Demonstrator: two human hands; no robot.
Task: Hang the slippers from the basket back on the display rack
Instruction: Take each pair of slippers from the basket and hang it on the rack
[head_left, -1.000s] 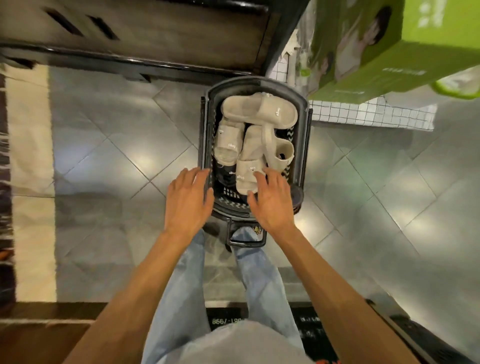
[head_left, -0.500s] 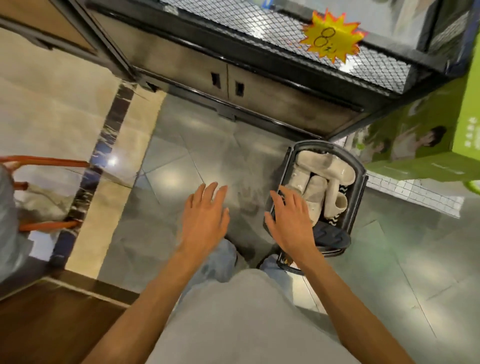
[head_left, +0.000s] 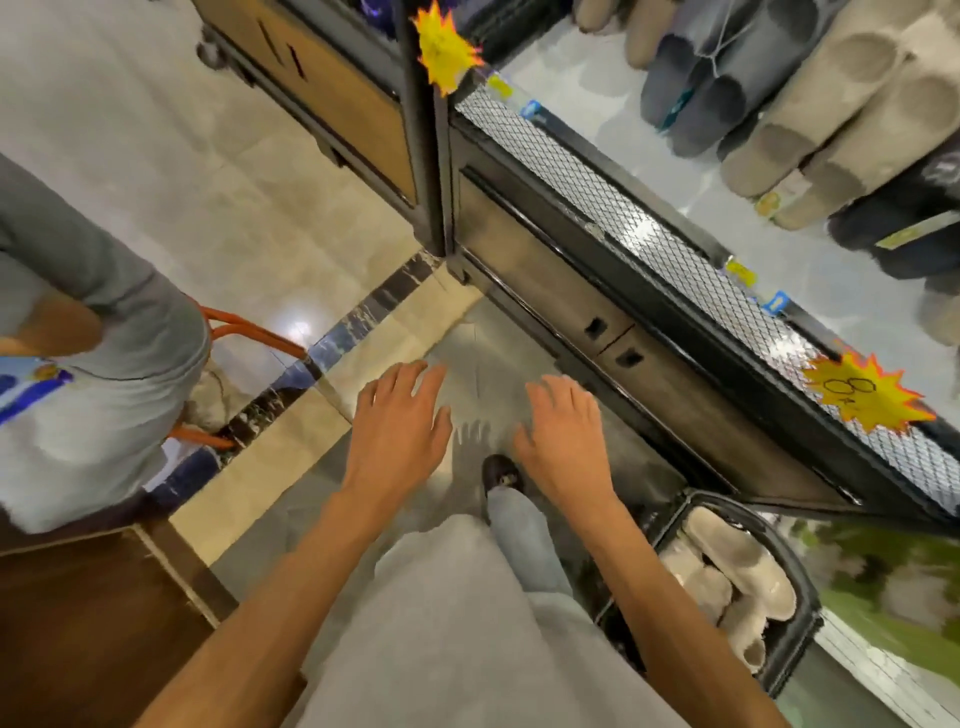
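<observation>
Both hands are empty and extended forward, palms down. Left hand (head_left: 397, 421) has its fingers straight and slightly spread, gripping nothing. Right hand (head_left: 563, 436) is likewise flat, with its fingers loosely fanned, also gripping nothing. The two are level with each other, a gap between them, above the grey floor tiles (head_left: 467, 338). A dark shoe (head_left: 498, 474) shows on the floor just below that gap.

The black basket (head_left: 804, 587) stands on the floor at lower right, beside the right forearm, which covers part of its near side. Several beige slippers (head_left: 737, 561) lie piled inside it (the exact count cannot be told through the blur). Neither hand touches the basket or its contents.

The display rack (head_left: 649, 228) runs diagonally across the upper right, with a black frame and a wire-mesh edge. Grey slippers (head_left: 696, 88) and beige plush slippers (head_left: 831, 114) hang on it, toes pointing down toward the camera. Two yellow starburst price tags are fixed to the frame, one at the top (head_left: 444, 47) and one at the right (head_left: 862, 392). Brown cabinet doors (head_left: 597, 312) sit below the mesh.

A green carton (head_left: 883, 582) lies just beyond the basket at the right edge. Another person in a grey sleeve (head_left: 78, 249) stands at the left, near an orange metal frame (head_left: 249, 332).
</observation>
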